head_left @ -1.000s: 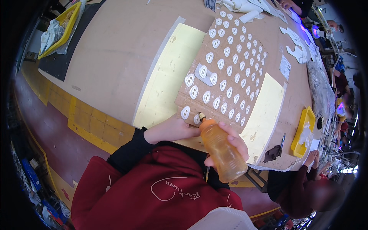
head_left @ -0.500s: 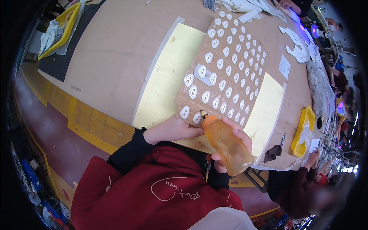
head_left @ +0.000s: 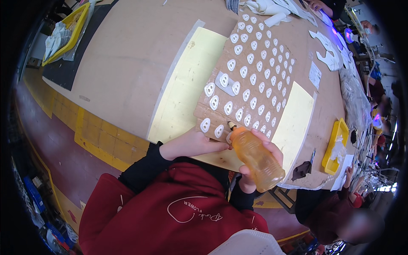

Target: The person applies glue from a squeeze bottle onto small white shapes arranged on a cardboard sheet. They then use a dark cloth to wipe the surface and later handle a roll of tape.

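Note:
An orange squeeze bottle (head_left: 259, 163) of amber liquid is gripped in my right hand (head_left: 272, 148). It tilts with its dark-tipped nozzle down, at the nearest row of small white pieces. These white rounded-triangle pieces (head_left: 228, 107), each with two holes, lie in rows across a brown cardboard sheet (head_left: 238, 91). My left hand (head_left: 193, 144) is closed on the sheet's near edge, thumb pointing toward the nozzle; its other fingers are partly hidden. One piece under the bottle's neck is mostly covered.
Pale yellow sheets (head_left: 182, 80) lie on both sides of the cardboard. A yellow tray (head_left: 335, 146) stands at right, beside a dark cloth (head_left: 301, 170). Another yellow tray (head_left: 76, 32) is at far left. White cut pieces (head_left: 272, 8) lie at the back. A co-worker (head_left: 335, 216) is at lower right.
My right hand has moved the bottle slightly right along the near row, uncovering the second white piece. My left hand stays at the cardboard's edge.

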Tool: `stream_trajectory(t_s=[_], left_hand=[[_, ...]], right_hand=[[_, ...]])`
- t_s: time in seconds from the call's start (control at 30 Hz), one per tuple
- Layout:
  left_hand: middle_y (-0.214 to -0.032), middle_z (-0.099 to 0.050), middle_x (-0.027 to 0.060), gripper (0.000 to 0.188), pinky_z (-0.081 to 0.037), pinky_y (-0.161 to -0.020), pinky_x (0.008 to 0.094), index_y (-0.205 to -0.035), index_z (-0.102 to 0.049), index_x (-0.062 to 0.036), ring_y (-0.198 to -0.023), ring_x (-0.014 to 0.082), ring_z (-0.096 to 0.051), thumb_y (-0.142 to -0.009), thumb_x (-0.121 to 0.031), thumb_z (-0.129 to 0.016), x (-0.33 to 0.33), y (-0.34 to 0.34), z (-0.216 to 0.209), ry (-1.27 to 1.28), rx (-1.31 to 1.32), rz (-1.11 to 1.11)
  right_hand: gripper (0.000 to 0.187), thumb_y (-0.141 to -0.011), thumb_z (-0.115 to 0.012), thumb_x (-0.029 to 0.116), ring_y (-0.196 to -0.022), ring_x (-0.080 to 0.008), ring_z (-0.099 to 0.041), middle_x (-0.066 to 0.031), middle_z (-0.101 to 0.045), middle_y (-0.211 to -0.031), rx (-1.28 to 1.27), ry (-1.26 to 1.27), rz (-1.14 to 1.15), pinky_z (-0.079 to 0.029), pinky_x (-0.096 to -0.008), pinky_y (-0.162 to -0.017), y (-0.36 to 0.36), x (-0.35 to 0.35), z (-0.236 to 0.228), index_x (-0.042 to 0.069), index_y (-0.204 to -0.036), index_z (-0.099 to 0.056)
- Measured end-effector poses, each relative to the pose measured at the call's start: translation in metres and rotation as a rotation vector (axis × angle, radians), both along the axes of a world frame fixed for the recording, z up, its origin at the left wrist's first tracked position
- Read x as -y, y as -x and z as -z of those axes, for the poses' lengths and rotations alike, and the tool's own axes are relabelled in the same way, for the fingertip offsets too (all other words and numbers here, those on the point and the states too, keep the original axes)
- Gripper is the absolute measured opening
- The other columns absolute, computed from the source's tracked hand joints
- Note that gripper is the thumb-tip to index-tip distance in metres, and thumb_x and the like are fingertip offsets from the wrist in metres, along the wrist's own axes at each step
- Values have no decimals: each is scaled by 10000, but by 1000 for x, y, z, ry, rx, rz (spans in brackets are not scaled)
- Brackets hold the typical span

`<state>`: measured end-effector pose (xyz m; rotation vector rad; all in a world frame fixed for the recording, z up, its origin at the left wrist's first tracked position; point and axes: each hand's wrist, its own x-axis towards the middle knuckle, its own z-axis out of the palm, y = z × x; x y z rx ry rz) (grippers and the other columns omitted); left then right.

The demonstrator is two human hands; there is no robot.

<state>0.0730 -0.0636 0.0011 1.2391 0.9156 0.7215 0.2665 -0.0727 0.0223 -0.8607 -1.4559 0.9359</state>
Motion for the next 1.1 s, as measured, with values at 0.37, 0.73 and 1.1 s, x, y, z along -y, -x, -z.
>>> stream_trajectory(t_s=[0.37,0.73,1.1], left_hand=[[-1073,-654,35,371,-472,-853,294,-1159,-601,-56,-977,136,-600,-841,-225,-691,0,-2,4,-56,3,-13],[-1110,-638,30,332,-464,-881,295,-1136,-625,-63,-1035,142,-578,-844,-202,-696,0,-5,8,-72,73,-57],[-1084,-652,37,351,-474,-843,284,-1138,-627,-64,-968,127,-599,-846,-246,-693,0,-2,2,35,42,-25]], right_hand=[[798,-729,-685,624,-994,-330,-616,-261,-602,-1058,-46,163,216,-534,-412,-837,19,-7,-12,1,-1161,-438],[832,-763,-537,728,-1015,-340,-616,-251,-590,-1114,-445,280,259,-557,-412,-808,28,-9,-5,68,-1251,-404],[780,-781,-547,705,-876,-252,-661,-227,-625,-1054,-286,271,264,-544,-257,-587,18,-6,-1,82,-1236,-432]])
